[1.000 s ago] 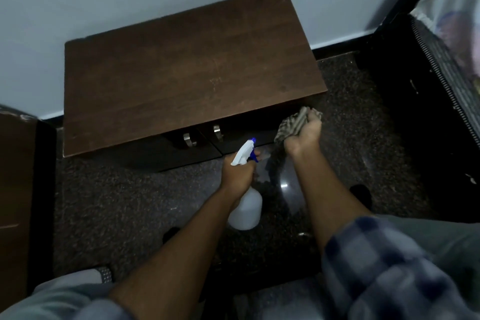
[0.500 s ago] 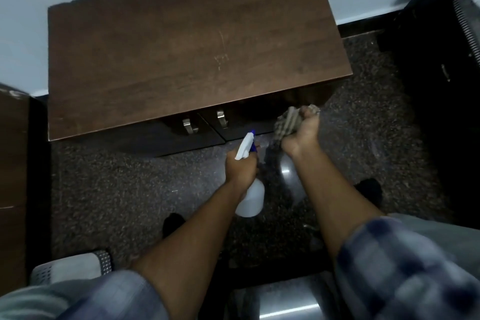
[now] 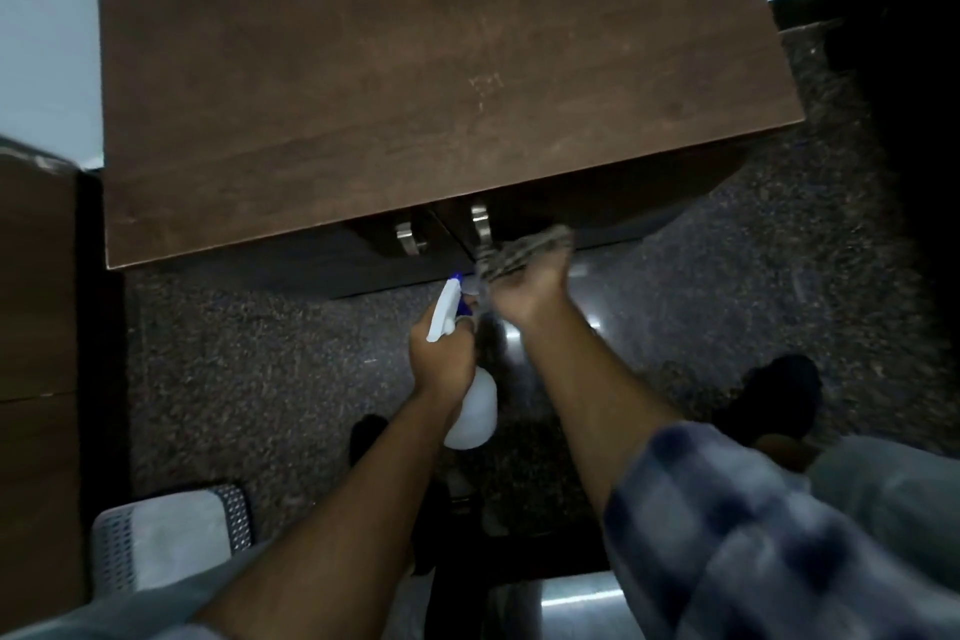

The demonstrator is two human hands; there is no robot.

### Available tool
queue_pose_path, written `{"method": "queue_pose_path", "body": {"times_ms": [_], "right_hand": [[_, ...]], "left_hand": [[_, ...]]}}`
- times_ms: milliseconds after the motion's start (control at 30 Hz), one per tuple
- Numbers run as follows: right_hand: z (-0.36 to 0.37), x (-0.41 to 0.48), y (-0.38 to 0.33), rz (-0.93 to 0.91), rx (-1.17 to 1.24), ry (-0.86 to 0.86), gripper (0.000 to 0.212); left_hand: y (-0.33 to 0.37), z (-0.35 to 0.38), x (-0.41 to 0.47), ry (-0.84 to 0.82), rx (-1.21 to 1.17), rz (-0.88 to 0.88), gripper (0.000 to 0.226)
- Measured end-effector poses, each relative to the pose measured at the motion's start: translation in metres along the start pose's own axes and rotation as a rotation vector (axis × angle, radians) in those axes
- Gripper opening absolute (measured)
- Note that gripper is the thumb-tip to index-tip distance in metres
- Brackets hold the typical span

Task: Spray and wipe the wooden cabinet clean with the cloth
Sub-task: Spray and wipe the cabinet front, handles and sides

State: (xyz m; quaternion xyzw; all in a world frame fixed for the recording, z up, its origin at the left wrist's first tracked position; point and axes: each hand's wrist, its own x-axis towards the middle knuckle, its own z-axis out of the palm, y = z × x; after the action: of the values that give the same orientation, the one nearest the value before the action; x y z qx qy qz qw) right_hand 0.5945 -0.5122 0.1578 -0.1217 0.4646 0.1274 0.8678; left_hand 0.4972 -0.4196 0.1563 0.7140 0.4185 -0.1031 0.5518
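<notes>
Brown wood cabinet (image 3: 441, 83) stands against the pale wall (image 3: 41, 16). We look down on its top, and the front is in shadow under the near edge. Two metal handles (image 3: 408, 237) sit side by side at the middle of the front. We see the cloth (image 3: 524, 252), grey and patterned, bunched and blurred, up against the cabinet front just right of the right-hand handle. The right hand (image 3: 527, 294) grasps the cloth with fingers curled round it; we cannot tell the finger detail in the blur. The left hand (image 3: 441, 361) is wrapped round the neck of the white spray bottle (image 3: 470, 411). Its white and blue trigger head (image 3: 444, 309) points up toward the cabinet front, just beside the cloth, and the bottle body hangs below the fist, clear of the floor. We see a checked sleeve (image 3: 753, 535) on the right arm. The speckled dark floor (image 3: 234, 379) has glossy reflections near the hands. A grey perforated basket (image 3: 166, 535) is at lower left, another brown wooden unit (image 3: 31, 301) at the left edge, and a dark shoe (image 3: 779, 395) at right.
</notes>
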Motion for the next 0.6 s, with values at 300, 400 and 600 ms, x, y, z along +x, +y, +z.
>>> {"method": "queue_pose_path", "body": {"times_ms": [300, 400, 600], "right_hand": [[0.029, -0.005, 0.035, 0.041, 0.067, 0.026, 0.062], [0.023, -0.004, 0.026, 0.02, 0.078, 0.054, 0.05], [0.016, 0.016, 0.016, -0.021, -0.009, 0.047, 0.053]], "left_hand": [[-0.007, -0.011, 0.008, 0.046, 0.035, 0.061, 0.019], [-0.003, -0.013, 0.009, 0.037, -0.032, 0.056, 0.021], [-0.01, -0.006, 0.014, -0.051, -0.085, 0.046, 0.029]]}}
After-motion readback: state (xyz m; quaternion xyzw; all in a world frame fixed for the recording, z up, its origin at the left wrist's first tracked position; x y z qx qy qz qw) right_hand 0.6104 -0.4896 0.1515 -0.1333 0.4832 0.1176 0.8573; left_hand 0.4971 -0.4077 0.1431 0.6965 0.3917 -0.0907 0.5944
